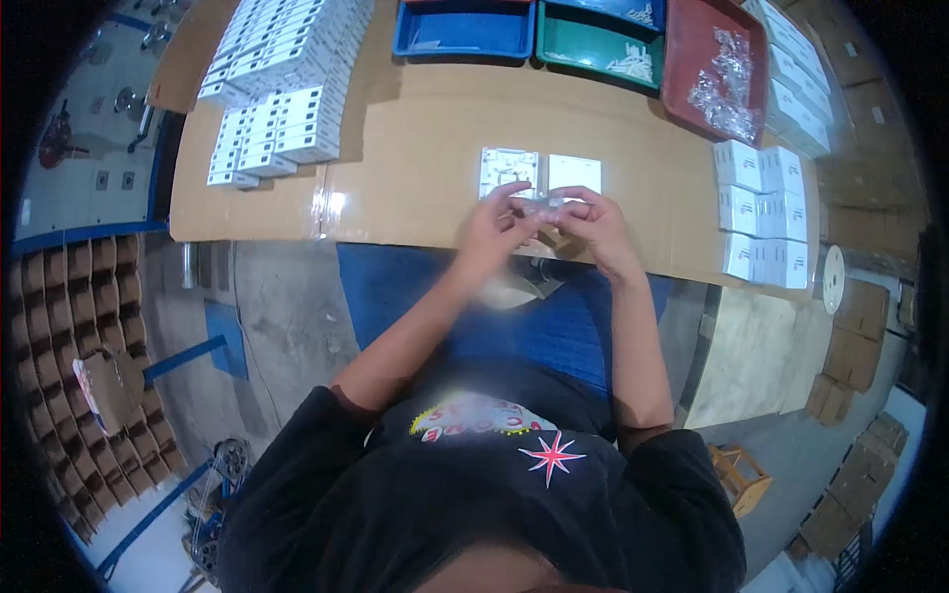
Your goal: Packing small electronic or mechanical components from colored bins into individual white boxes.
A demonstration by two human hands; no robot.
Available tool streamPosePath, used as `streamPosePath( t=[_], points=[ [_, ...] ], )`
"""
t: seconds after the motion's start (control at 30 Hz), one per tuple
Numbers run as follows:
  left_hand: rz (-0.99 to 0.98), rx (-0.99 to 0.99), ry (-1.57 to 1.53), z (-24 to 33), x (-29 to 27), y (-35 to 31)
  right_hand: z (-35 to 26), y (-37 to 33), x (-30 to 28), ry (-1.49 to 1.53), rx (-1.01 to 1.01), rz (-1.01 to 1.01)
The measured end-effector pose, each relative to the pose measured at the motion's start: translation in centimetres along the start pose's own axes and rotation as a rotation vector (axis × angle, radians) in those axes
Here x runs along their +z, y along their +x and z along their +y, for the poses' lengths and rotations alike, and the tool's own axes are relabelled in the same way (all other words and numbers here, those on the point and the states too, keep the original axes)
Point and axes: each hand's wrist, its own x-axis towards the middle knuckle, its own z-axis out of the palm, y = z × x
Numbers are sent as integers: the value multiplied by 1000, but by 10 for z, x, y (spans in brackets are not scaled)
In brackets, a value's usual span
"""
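Fingertips of my left hand (pixel 494 223) and my right hand (pixel 595 227) meet close together near the front edge of the cardboard-covered table (pixel 415 158). Both hands are closed in a pinch on something small, see-through or greyish, mostly hidden by the fingers; its kind I cannot make out. Just beyond my left hand lies an open white box (pixel 508 166) with small pale parts in it. Beside it, behind my right hand, is a plain white square (pixel 575 172), perhaps a lid or second box.
Stacks of small white boxes (pixel 282 128) stand at the far left, more white boxes (pixel 761 212) at the right. Along the back are a blue tray (pixel 465 35), a green tray (pixel 583 54) with white pieces and a red tray (pixel 682 74) with clear bagged parts.
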Motion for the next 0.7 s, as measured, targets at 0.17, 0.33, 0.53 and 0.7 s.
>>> streamPosePath(
  t=[0.17, 0.33, 0.53, 0.7],
  points=[
    [16, -84, -15, -10, -15, 1, -3, 5, 18, -122, 111, -12],
    [78, -48, 66, -18, -24, 1, -3, 5, 25, -238, 38, 53],
    [9, -147, -108, -9, -16, 0, 10, 9, 19, -151, 47, 15],
    [-24, -242, -214, -19, -28, 5, 4, 9, 22, -108, 128, 26]
  ],
)
